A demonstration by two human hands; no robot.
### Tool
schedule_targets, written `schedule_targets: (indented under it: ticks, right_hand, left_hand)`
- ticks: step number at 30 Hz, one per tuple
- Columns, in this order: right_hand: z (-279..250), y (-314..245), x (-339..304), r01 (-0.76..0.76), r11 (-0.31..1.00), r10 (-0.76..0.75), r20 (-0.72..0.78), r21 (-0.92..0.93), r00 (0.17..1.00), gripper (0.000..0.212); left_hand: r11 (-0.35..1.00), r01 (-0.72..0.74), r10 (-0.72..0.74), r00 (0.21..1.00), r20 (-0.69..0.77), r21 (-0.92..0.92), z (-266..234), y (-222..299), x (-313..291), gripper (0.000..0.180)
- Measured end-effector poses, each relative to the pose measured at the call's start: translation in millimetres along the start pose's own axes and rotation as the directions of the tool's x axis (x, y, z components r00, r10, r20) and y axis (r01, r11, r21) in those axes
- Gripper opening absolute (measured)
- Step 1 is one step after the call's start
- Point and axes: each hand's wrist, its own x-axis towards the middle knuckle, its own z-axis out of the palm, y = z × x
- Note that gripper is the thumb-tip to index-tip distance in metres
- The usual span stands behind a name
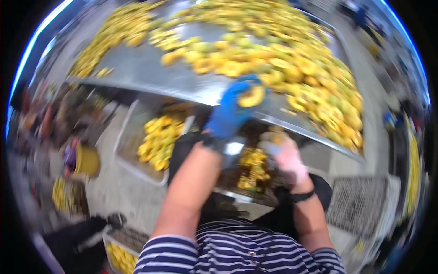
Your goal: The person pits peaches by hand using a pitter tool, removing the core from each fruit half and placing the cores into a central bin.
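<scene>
Setting: Steel bench [150, 73] is stretching across the upper view, heaped with yellow fruit pieces [292, 59]; concrete floor is showing below it, all of it motion-blurred.
Held piece: a yellow fruit half [252, 96] is sitting at the bench's near edge, cupped in the left hand [228, 114].
Left fingers: blue-gloved, they are curling around the fruit half and gripping it.
Right hand: the right hand [288, 157], in a pale glove, is hovering lower and to the right of the blue fingers; something small and blurred seems to be in it, and I cannot tell whether those fingers are closed or spread.
Below the fingers: a dark bin of yellow scraps [252, 169] is lying directly beneath both hands.
Left of the fingers: a shallow grey tray [125, 137] of yellow pieces is resting on the floor, with a yellow bucket [86, 160] farther left.
Risk, slip: the fruit is likely wet, so it may be sliding out of the glove and dropping into the scraps.
Risk, edge: pieces crowding the bench rim near the fingers could be getting knocked off by a sleeve or wrist.
Risk, tool: if the blurred item is a blade, the close hands are inviting a cut.
Packages, labels, signs: none can be made out; only plain containers are showing.
</scene>
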Motion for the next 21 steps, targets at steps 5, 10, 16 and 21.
schedule_targets:
  ticks: [5,10,16,21]
  right_hand:
    - [-38,-24,5,-0.802,0.364,0.815,0.254,0.475,0.520,0.041]
    - [-50,-15,-2,-0.838,0.371,0.857,0.200,0.401,0.475,0.043]
    - [-34,-5,2,-0.888,0.327,0.859,0.289,0.324,0.422,0.039]
    - [8,5,-21,-0.590,0.786,0.578,0.117,0.183,0.807,0.025]
  left_hand:
    - [0.929,0.264,-0.214,0.954,0.208,-0.258,58,1,-6,0.074]
    - [0.869,0.416,-0.377,0.907,0.186,-0.266,98,1,-9,0.055]
    - [0.883,0.432,-0.415,0.901,0.125,-0.185,92,-11,-6,0.056]
    - [0.892,0.421,-0.425,0.905,0.011,-0.166,70,-39,-8,0.053]
